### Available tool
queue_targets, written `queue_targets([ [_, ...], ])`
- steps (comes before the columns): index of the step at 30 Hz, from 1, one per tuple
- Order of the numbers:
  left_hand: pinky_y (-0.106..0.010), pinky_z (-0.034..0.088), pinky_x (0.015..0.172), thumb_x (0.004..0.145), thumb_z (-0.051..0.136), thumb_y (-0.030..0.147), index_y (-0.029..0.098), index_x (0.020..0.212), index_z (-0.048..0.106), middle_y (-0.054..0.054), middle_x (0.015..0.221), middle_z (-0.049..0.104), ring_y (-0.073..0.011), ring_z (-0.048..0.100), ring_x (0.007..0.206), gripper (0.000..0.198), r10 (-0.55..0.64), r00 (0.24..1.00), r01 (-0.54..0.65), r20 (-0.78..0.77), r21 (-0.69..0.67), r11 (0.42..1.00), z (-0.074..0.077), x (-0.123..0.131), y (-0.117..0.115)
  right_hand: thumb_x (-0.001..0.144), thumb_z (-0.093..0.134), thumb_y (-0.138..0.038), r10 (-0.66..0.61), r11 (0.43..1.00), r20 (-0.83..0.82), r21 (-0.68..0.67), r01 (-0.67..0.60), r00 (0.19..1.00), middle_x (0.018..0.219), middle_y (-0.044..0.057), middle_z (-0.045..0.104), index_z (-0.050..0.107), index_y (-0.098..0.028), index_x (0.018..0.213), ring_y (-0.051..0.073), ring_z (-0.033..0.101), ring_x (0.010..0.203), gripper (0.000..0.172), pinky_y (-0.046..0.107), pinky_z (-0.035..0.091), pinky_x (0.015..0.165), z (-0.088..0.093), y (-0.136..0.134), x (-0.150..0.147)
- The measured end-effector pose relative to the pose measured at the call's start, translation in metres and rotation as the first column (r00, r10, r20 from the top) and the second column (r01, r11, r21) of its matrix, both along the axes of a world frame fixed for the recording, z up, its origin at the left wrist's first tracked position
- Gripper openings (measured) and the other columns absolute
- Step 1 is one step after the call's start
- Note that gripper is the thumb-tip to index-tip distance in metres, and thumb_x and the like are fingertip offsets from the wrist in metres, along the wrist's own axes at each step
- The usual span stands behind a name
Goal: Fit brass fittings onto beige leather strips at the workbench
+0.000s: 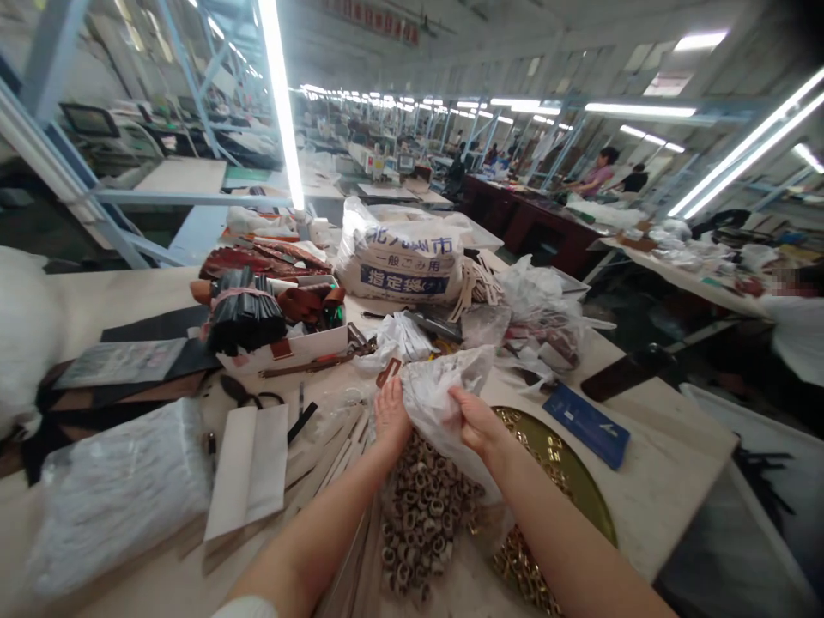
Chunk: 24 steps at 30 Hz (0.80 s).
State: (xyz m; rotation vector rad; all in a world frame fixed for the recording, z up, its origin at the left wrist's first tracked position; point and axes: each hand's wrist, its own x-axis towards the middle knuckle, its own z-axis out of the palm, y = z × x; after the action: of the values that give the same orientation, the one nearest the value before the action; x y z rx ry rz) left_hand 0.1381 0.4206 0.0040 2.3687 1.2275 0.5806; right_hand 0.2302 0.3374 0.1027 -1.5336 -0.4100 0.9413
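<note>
A clear, crumpled plastic bag point(441, 390) spreads between my two hands over a pile of small beige loops point(425, 515). My right hand point(475, 419) pinches the bag's right side between thumb and fingers. At its left edge, my left hand point(391, 414) has its fingers closed on the plastic. A small brown leather piece point(388, 372) shows just beyond the left fingertips; whether they touch it I cannot tell. Under my right forearm lies a round golden tray point(589, 481) with many small gold-coloured metal buckles point(524, 571).
Long pale strips point(341, 459) lie left of the loops, near a folded white paper point(248, 468) and a plastic-wrapped white bundle point(125, 489). A white box point(309, 348), a printed white sack point(399, 257), a blue booklet point(585, 427) and a dark bottle point(627, 372) stand or lie around.
</note>
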Motion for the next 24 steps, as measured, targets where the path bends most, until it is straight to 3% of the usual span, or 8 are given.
queue_targets([
  [5,-0.045,0.03,0.098,0.081,0.033,0.011,0.009,0.131,0.033,-0.018,0.134,0.038,-0.0282,0.038,0.12,0.049,-0.082,0.993,0.082,-0.09,-0.002,0.997,0.009,-0.009,0.0,0.076,0.045,-0.022,0.061,0.971,0.27,-0.24,0.006,0.961,0.062,0.005,0.062,0.057,-0.014,0.074,0.017,0.059,0.059,0.015,0.027,0.047,0.055,-0.053,-0.028,-0.01],
  [8,-0.046,0.03,0.099,0.08,0.036,0.012,0.007,0.131,0.032,-0.018,0.135,0.035,-0.0292,0.036,0.121,0.051,-0.131,0.987,0.135,-0.095,0.033,0.99,0.023,-0.028,-0.026,0.077,0.045,-0.022,0.136,0.946,0.486,-0.321,0.032,0.863,0.08,0.01,0.065,0.06,-0.013,0.082,0.023,0.06,0.082,0.018,0.034,0.044,0.077,-0.052,-0.043,-0.024],
  [11,-0.044,0.028,0.103,0.079,0.04,0.015,0.009,0.13,0.032,-0.016,0.138,0.03,-0.0267,0.029,0.126,0.052,-0.25,0.968,0.251,-0.022,0.15,0.956,0.021,-0.072,-0.085,0.078,0.047,-0.026,0.216,0.936,0.643,-0.351,0.032,0.734,0.096,0.012,0.064,0.06,-0.013,0.093,0.024,0.055,0.097,0.024,0.036,0.037,0.089,-0.042,-0.076,-0.041],
  [13,-0.043,0.029,0.103,0.077,0.039,0.01,0.012,0.127,0.038,-0.015,0.137,0.032,-0.0249,0.028,0.128,0.05,-0.436,0.9,0.431,-0.019,0.197,0.881,0.012,-0.112,-0.134,0.08,0.046,-0.031,0.246,0.937,0.721,-0.347,0.03,0.647,0.11,0.01,0.06,0.056,-0.017,0.106,0.021,0.05,0.107,0.031,0.034,0.034,0.094,-0.037,-0.114,-0.047],
  [16,-0.043,0.032,0.101,0.072,0.041,0.006,0.021,0.123,0.044,-0.009,0.135,0.038,-0.0235,0.032,0.126,0.053,-0.729,0.671,0.741,-0.135,0.156,0.653,-0.003,-0.16,-0.2,0.084,0.039,-0.035,0.233,0.932,0.803,-0.345,0.11,0.549,0.126,0.009,0.05,0.045,-0.018,0.123,0.019,0.042,0.118,0.043,0.033,0.03,0.1,-0.038,-0.182,-0.035],
  [18,-0.043,0.033,0.101,0.072,0.047,0.01,0.022,0.125,0.042,-0.008,0.136,0.038,-0.0237,0.033,0.126,0.054,-0.813,0.548,0.836,-0.197,0.087,0.542,-0.01,-0.175,-0.226,0.086,0.032,-0.036,0.194,0.902,0.833,-0.359,0.239,0.518,0.129,0.015,0.045,0.043,-0.011,0.124,0.023,0.039,0.12,0.047,0.039,0.029,0.101,-0.044,-0.224,-0.013],
  [21,-0.042,0.035,0.101,0.075,0.054,0.024,0.022,0.128,0.039,-0.009,0.137,0.036,-0.0252,0.034,0.125,0.055,-0.85,0.467,0.883,-0.244,0.067,0.465,-0.026,-0.175,-0.237,0.086,0.031,-0.04,0.16,0.839,0.852,-0.383,0.386,0.499,0.127,0.021,0.045,0.044,-0.004,0.123,0.028,0.04,0.12,0.053,0.042,0.03,0.099,-0.061,-0.264,0.034],
  [24,-0.041,0.042,0.095,0.076,0.055,0.035,0.02,0.127,0.041,-0.01,0.134,0.041,-0.0273,0.041,0.12,0.055,-0.855,0.43,0.901,-0.292,0.206,0.383,-0.061,-0.166,-0.231,0.085,0.032,-0.043,0.145,0.798,0.86,-0.394,0.456,0.49,0.128,0.021,0.044,0.043,-0.003,0.123,0.028,0.04,0.119,0.057,0.042,0.032,0.098,-0.083,-0.276,0.085],
])
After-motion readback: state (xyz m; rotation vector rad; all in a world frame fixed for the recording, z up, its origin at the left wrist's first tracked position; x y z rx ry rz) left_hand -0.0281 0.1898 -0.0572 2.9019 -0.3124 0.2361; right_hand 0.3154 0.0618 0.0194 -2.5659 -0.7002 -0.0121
